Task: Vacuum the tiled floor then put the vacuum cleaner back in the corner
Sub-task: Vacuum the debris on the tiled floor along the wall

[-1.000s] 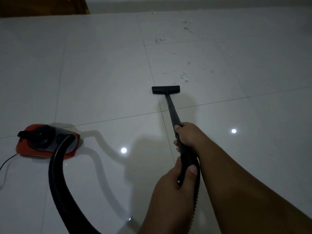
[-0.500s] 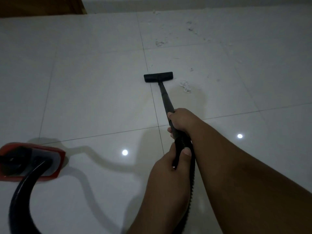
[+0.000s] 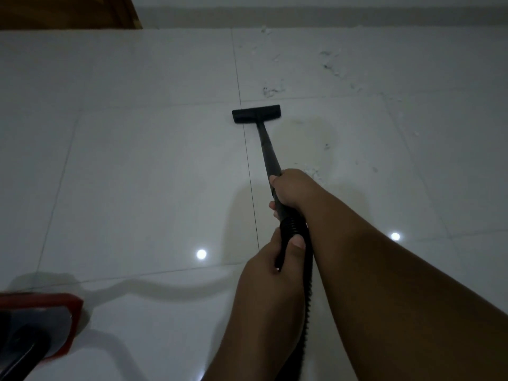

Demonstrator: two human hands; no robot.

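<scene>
Debris (image 3: 328, 66) — pale crumbs and darker specks — is scattered over the far right part of the tiled floor (image 3: 143, 174), with one clump (image 3: 270, 91) lying just beyond the nozzle (image 3: 256, 113) and another patch of bits (image 3: 313, 171) seen just beside the right hand (image 3: 288, 189). The flat black nozzle is set on the floor, straddling a grout line (image 3: 248, 166), and it is joined to a thin black wand (image 3: 268, 149) that slopes back toward the person. The wand is gripped by the right hand, closed around its near end where the ribbed black hose (image 3: 292, 226) begins. The hose is held by the left hand (image 3: 270, 266) just behind, fingers wrapped around it and the thumb laid along its top; both hands are closed firmly on the tool. From there the hose is carried down between the two forearms toward the bottom edge of the view.

The red and grey vacuum cleaner body (image 3: 41, 323) is seen at the lower left, partly cut off by the frame, resting on the floor well apart from the nozzle. Two bright spots of light (image 3: 201, 254) are reflected in the glossy tiles. A pale wall base (image 3: 302, 17) is visible along the top, with a brown wooden panel (image 3: 66, 11) at the upper left.
</scene>
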